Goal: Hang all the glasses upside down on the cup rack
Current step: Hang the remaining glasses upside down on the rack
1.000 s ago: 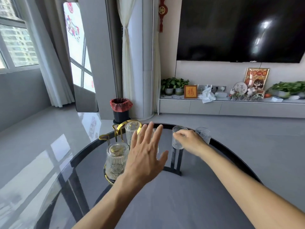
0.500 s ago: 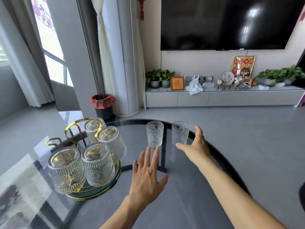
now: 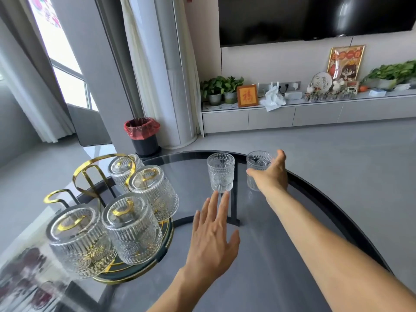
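Presently, two embossed glasses stand upright and unhung toward the far rim of the round glass table (image 3: 292,255). The right-hand glass (image 3: 256,165) sits at about one o'clock from the table's centre; the right hand (image 3: 269,174) is at it, thumb raised past its far side and fingers (image 3: 252,171) laid across its near face — whether the grip has closed on it I cannot tell. The left-hand glass (image 3: 221,172) stands at twelve o'clock, just beside the other but apart from it. The left hand (image 3: 212,239) hovers flat over the table with fingers spread and empty; its fingertips (image 3: 215,197) lie just short of that glass's base, at six o'clock from it, not touching.

The gold cup rack (image 3: 90,176) occupies the nine o'clock side of the table on a round gold-rimmed tray (image 3: 144,270). Four ribbed glasses (image 3: 132,230) hang on it mouth down — two near, two farther back. One gold hook (image 3: 54,197) at the rack's left stands bare.
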Motion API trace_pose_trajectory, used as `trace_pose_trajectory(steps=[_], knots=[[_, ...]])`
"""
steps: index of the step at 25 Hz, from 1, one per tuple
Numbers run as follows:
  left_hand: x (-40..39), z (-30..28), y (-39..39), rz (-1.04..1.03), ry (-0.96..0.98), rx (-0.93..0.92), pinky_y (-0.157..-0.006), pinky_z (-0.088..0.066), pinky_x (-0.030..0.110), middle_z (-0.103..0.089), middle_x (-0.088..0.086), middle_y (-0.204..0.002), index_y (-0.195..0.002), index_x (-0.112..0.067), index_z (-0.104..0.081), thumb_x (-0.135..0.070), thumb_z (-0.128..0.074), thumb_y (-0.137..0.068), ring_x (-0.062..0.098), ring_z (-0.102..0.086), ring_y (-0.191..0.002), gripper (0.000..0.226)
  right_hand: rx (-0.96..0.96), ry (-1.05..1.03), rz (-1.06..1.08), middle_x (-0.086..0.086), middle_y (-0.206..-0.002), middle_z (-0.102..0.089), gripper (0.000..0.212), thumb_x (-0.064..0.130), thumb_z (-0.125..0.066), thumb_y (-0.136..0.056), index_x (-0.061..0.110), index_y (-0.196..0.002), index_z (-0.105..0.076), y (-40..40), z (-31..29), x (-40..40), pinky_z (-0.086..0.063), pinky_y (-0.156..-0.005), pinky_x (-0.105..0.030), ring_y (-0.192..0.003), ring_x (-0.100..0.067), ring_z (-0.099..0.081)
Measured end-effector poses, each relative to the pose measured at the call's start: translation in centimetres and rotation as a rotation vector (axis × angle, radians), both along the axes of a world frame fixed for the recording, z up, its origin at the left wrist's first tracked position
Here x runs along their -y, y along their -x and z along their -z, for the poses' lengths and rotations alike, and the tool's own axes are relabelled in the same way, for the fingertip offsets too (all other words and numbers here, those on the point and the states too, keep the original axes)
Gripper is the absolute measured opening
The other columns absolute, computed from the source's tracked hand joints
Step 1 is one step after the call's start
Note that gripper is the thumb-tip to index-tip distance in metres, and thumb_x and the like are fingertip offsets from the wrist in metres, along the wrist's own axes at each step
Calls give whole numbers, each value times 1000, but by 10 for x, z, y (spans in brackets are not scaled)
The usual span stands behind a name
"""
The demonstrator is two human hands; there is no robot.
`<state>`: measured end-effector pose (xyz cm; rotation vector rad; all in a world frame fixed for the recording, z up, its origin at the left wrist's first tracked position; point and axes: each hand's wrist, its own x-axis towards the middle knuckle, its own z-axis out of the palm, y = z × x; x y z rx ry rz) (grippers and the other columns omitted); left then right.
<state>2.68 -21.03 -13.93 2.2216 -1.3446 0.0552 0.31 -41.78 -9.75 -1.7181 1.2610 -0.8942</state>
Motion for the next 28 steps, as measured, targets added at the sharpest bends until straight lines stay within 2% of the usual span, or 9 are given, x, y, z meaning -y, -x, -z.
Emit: trace_pose_trajectory(steps=[6,9,12,15,17,20,24,26,28], knots=[[-12,-17,19,125,156,-135,-120,-19,30,-4,-1,-166,-157,-25,-8,-24,-60,-86,16,-7,-152,88,111,-25,-30,0,-127,-53,92,36,-85,-61,33,-136,-33,52,-18,-51,-45,-93,-38,-111,-24,-56],[-16,-46,37,95,357,-437,-119,-25,31,-22,-5,-162,-156,-29,-14,-24,-73,-78,7,-18,-149,97,160,-31,-192,6,-120,-52,94,37,-88,-60,40,-135,-31,87,-42,-92,-45,-87,-35,-107,-18,-56],[-38,-87,48,43,471,-708,-111,-38,31,-44,-2,-149,-151,-45,-17,-33,-84,-68,8,-41,-137,107,233,-52,-431,9,-115,-55,92,22,-88,-65,37,-138,-33,105,-84,-137,-45,-71,-20,-96,-5,-60],[-79,-124,38,33,585,-720,-100,-48,34,-58,-8,-125,-148,-51,-19,-32,-89,-65,-5,-56,-114,110,327,-103,-624,7,-122,-60,90,29,-87,-55,37,-134,-43,106,-119,-179,-49,-75,-20,-98,-6,-65],[-104,-145,28,54,636,-709,-95,-47,27,-49,-23,-113,-149,-50,-20,-25,-91,-67,-13,-54,-102,111,394,-132,-666,3,-129,-61,78,37,-88,-56,35,-125,-52,101,-131,-203,-48,-84,-26,-111,-11,-61],[-138,-166,11,30,742,-754,-107,-40,34,-44,-30,-123,-143,-51,-34,-29,-91,-66,2,-48,-122,98,392,-294,-654,3,-133,-60,45,57,-70,-74,35,-112,-61,85,-134,-241,-49,-84,-32,-112,-12,-60],[-165,-171,-9,1,841,-760,-103,-49,41,-58,-5,-134,-129,-48,-50,-30,-91,-62,14,-60,-118,81,569,-917,-810,-14,-139,-57,48,58,-56,-88,35,-129,-54,60,-128,-273,-53,-87,-51,-108,-46,-65],[-173,-172,-17,-4,824,-712,-102,-50,42,-61,-3,-132,-133,-45,-48,-38,-91,-61,14,-61,-117,84,691,-999,-778,-24,-129,-63,41,48,-56,-91,27,-126,-54,51,-138,-282,-47,-101,-53,-115,-48,-61],[-184,-171,-29,-15,722,-610,-106,-45,37,-56,-10,-137,-144,-41,-39,-50,-86,-66,6,-56,-122,91,759,-947,-699,-24,-128,-61,44,42,-62,-89,21,-127,-53,40,-151,-286,-50,-98,-51,-109,-44,-65]])
